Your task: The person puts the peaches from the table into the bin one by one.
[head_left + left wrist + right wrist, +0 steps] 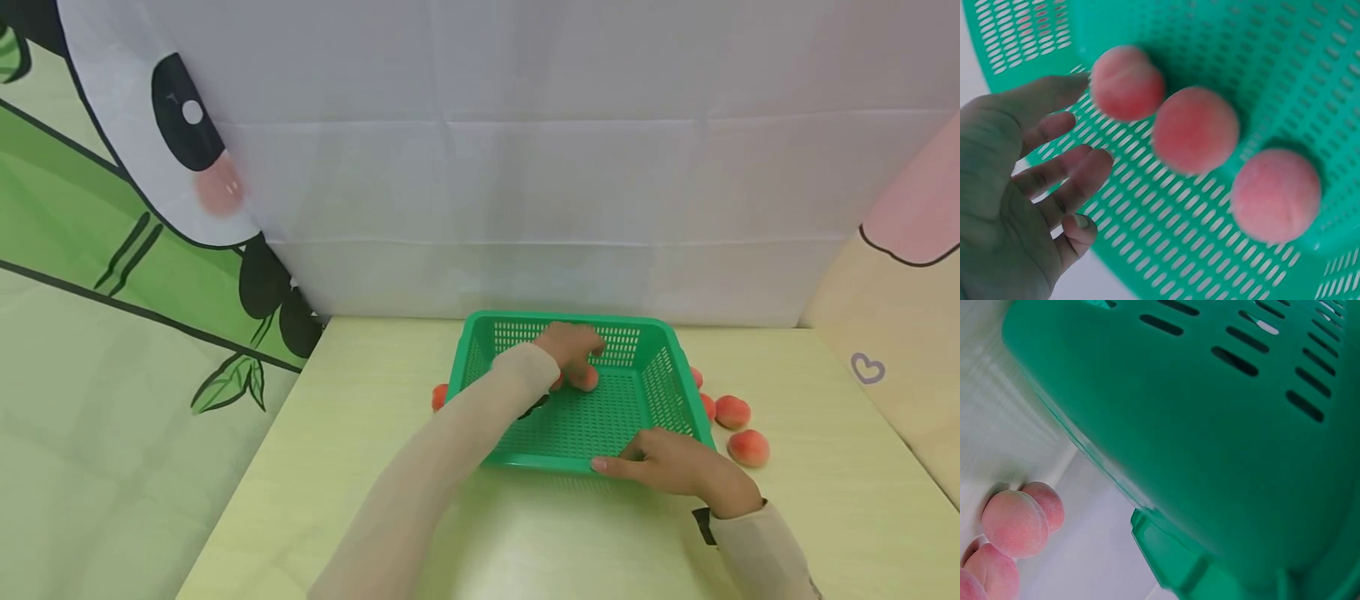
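A green plastic basket [607,463] with slotted walls stands on the table. My left hand [573,346] reaches over it, inside the far part. In the left wrist view, three peaches sit in the basket: one peach [1127,83] beside the hand, a middle peach [1195,130] and a third peach [1276,195]. The left fingers [1085,178] are loosely bent with nothing between them; one digit comes right up to the nearest peach, and whether it touches I cannot tell. My right hand [671,462] grips the basket's near rim by the right corner, thumb outside.
Several loose peaches lie right of the basket, among them a peach [732,412] and a nearer peach [748,448]. Another peach [440,397] shows at the basket's left side. Behind the pale table [360,400] hangs a white cloth [570,183].
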The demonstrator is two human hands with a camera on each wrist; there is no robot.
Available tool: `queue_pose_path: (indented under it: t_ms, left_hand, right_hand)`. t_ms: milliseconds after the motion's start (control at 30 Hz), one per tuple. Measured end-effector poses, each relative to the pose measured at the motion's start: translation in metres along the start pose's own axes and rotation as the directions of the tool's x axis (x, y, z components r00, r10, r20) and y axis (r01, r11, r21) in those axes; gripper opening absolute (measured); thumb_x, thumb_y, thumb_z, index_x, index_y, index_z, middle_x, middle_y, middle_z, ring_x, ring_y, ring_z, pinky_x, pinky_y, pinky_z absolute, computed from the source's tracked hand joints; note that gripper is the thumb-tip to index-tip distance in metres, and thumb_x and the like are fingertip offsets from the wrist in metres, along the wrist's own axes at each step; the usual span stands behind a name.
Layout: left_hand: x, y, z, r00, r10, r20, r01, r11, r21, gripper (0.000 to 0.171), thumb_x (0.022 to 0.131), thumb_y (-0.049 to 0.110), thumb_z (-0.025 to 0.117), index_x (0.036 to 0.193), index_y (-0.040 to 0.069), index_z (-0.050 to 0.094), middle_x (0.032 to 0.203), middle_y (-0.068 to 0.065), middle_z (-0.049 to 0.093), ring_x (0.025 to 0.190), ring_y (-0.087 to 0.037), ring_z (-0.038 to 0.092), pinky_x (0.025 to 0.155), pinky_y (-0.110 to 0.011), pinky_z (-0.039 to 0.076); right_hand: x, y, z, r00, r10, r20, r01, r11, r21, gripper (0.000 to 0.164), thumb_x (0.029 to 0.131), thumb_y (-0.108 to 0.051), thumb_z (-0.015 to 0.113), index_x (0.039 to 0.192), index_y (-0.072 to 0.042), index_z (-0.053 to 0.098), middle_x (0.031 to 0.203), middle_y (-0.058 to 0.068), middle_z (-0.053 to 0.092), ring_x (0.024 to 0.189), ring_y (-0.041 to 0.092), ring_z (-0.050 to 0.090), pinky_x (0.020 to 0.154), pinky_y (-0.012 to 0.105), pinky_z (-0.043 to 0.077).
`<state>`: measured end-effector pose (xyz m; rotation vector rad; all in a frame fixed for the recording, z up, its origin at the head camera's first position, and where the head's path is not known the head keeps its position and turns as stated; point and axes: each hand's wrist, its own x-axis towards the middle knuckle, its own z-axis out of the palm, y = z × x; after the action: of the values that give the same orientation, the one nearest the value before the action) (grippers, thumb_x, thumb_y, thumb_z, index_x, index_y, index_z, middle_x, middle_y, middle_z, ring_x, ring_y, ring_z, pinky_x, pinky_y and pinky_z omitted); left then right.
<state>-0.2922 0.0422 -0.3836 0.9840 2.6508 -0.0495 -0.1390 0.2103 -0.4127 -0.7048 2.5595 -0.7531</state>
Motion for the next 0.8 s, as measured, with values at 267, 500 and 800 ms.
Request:
queue_pose_path:
  t_ms: [267, 500, 800]
  left_hand:
    - [-0.015, -0.018, -0.051, 0.967, 0.088, -0.239, -0.093, 0.996, -0.006, 0.038, 0.095, 0.035, 0.058, 0.131, 0.026, 0.052, 0.124, 0.009, 0.048, 0.101, -0.007, 0.052, 0.08, -0.028, 0.047]
    - [-0.093, -0.043, -0.104, 0.763, 0.089, -0.64, -0.142, 0.989, -0.032, 0.039, 0.094, 0.033, 0.061, 0.13, 0.02, 0.053, 0.13, 0.005, 0.048, 0.108, -0.01, 0.051, 0.091, -0.03, 0.043]
    - [-0.206, -0.093, -0.076, 0.569, -0.186, -0.801, 0.032, 0.978, -0.204, 0.044, 0.095, 0.027, 0.061, 0.136, 0.016, 0.05, 0.151, -0.006, 0.028, 0.135, -0.024, 0.028, 0.101, -0.056, 0.033]
  right_hand:
    - [0.004, 0.01, -0.007, 1.0, -0.002, 0.018, 0.002, 1.0, 0.019, 0.05, 0.091, -0.061, 0.05, 0.092, -0.02, 0.078, 0.071, -0.012, 0.066, 0.064, 0.007, 0.055, 0.06, 0.033, 0.047]
    - [0.004, 0.013, -0.011, 1.0, -0.014, 0.018, 0.014, 1.0, 0.002, 0.048, 0.092, -0.061, 0.05, 0.091, -0.022, 0.078, 0.065, -0.014, 0.061, 0.061, 0.006, 0.052, 0.058, 0.031, 0.046]
    - [0.011, 0.017, -0.016, 0.999, 0.012, 0.034, -0.013, 1.0, 0.01, 0.05, 0.09, -0.063, 0.051, 0.095, -0.02, 0.077, 0.091, -0.009, 0.07, 0.083, 0.009, 0.062, 0.072, 0.04, 0.051]
